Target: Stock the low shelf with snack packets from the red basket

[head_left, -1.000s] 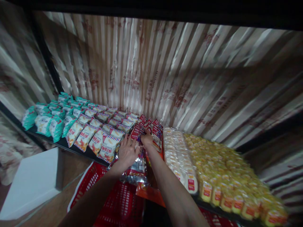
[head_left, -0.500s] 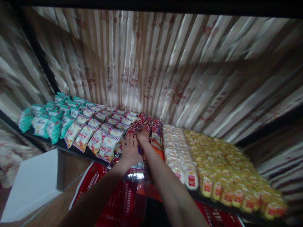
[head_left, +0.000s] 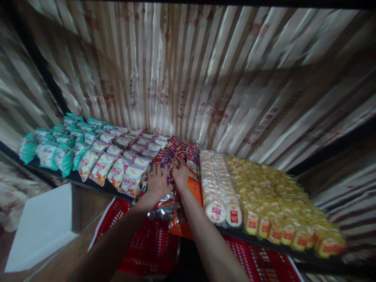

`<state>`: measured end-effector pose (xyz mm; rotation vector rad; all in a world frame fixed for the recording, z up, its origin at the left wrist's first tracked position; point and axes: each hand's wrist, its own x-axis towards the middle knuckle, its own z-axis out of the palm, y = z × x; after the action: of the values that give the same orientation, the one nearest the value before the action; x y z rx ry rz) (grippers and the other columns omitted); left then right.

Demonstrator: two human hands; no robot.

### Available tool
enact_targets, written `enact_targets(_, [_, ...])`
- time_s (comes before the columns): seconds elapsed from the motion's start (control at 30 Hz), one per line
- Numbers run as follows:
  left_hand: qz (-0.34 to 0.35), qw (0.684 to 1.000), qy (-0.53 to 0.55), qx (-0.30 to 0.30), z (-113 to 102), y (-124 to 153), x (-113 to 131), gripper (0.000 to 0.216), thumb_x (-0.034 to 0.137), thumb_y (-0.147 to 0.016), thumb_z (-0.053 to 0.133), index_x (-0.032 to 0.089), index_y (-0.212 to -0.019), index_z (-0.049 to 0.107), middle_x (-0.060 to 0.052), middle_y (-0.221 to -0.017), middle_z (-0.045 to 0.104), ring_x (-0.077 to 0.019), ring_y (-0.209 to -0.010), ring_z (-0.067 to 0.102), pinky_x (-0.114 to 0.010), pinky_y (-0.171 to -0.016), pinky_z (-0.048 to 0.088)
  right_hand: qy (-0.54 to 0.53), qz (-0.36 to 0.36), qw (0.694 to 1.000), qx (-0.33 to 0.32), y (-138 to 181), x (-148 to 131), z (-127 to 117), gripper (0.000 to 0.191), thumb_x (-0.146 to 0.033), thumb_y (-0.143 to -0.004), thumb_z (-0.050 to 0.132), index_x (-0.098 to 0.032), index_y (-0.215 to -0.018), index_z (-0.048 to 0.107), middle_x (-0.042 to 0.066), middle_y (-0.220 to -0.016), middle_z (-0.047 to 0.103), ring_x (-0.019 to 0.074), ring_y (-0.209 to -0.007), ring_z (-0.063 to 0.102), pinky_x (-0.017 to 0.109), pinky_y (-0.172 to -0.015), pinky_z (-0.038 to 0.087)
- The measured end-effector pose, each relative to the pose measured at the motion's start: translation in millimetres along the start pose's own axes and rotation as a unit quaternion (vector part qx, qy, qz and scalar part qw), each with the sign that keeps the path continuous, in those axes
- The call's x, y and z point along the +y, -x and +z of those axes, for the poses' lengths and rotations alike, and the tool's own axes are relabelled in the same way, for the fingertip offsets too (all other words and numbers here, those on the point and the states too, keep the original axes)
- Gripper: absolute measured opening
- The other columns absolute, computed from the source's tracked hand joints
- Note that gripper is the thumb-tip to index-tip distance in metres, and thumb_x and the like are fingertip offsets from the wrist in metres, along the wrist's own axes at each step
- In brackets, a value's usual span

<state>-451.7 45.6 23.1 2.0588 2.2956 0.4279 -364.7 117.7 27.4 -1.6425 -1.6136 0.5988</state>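
Note:
My left hand (head_left: 158,182) lies flat, fingers spread, on red and silver snack packets (head_left: 164,158) at the middle of a dark shelf (head_left: 73,178). My right hand (head_left: 180,173) rests beside it on the same red packets, fingers bent down over them; whether it grips one I cannot tell. More red packets (head_left: 192,154) stand in a row behind both hands. An orange pack (head_left: 196,188) lies under my right wrist at the shelf's front edge.
White, red and blue striped snack bags (head_left: 116,168) and teal bags (head_left: 55,150) fill the shelf's left. Round pale cakes (head_left: 216,184) and yellow packets (head_left: 273,199) fill its right. Red plastic baskets (head_left: 147,246) sit below. A white box (head_left: 41,225) stands lower left. Striped fabric hangs behind.
Both hands drew slightly toward me and leftward over the red packets. The view has tilted down, so the shelf sits lower and nearer.

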Motion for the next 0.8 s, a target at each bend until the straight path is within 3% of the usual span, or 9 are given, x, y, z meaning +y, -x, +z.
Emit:
enact_targets(0.07, [0.005,1.000,0.004,0.003,0,0,-2,0.078,0.038,-0.072,0.056,0.017,-0.142,0.029,-0.019,-0.146,0.032,-0.0369,-0.136,0.025,-0.058,-0.104,0.027,-0.026,-0.007,1.000,0.009,17,14,-1,0.043,-0.028,-0.082,0.044,-0.017,-0.123,0.055,0.010,-0.127,0.055,0.0209,-0.120,0.047,0.037,-0.105,0.034])
enact_targets(0.23, [-0.010,1.000,0.020,-0.012,0,-4,-7,0.072,0.039,-0.076,0.051,0.018,-0.141,0.030,-0.018,-0.145,0.035,-0.0364,-0.135,0.028,-0.058,-0.103,0.028,-0.075,-0.007,0.996,-0.048,44,31,6,0.049,-0.035,-0.086,0.039,-0.013,-0.129,0.050,0.012,-0.138,0.046,0.0205,-0.129,0.039,0.037,-0.110,0.028])
enact_targets(0.4, [0.006,1.000,0.009,-0.011,-9,-4,-10,0.067,0.040,-0.082,0.044,0.009,-0.141,0.030,-0.022,-0.141,0.040,-0.0345,-0.133,0.033,-0.049,-0.109,0.022,-0.065,-0.036,0.997,-0.023,35,20,14,0.047,-0.031,-0.085,0.041,-0.009,-0.124,0.055,0.015,-0.133,0.051,0.0202,-0.126,0.044,0.034,-0.108,0.029])
enact_targets(0.6, [0.026,0.999,0.023,-0.015,-11,-2,-13,0.073,0.037,-0.076,0.053,0.007,-0.139,0.032,-0.023,-0.149,0.024,-0.0359,-0.138,0.020,-0.048,-0.109,0.022,-0.061,-0.031,0.995,-0.074,30,14,14,0.039,-0.021,-0.082,0.044,-0.012,-0.114,0.062,0.013,-0.128,0.057,0.0201,-0.123,0.048,0.032,-0.107,0.032])
enact_targets(0.7, [0.031,0.999,0.020,-0.006,-9,-1,-11,0.076,0.033,-0.074,0.054,0.009,-0.141,0.028,-0.022,-0.147,0.028,-0.0346,-0.136,0.025,-0.048,-0.108,0.023,-0.104,-0.016,0.993,-0.043,33,20,10,0.038,-0.023,-0.081,0.044,-0.013,-0.114,0.061,0.012,-0.126,0.058,0.0200,-0.119,0.051,0.033,-0.106,0.033])
enact_targets(0.8, [0.029,0.999,0.006,-0.016,-10,0,-9,0.081,0.032,-0.072,0.057,0.015,-0.144,0.022,-0.019,-0.147,0.030,-0.0352,-0.135,0.026,-0.049,-0.108,0.023,-0.222,0.062,0.971,0.058,31,33,7,0.034,-0.025,-0.079,0.049,-0.014,-0.109,0.059,0.011,-0.119,0.061,0.0199,-0.115,0.052,0.034,-0.104,0.035])
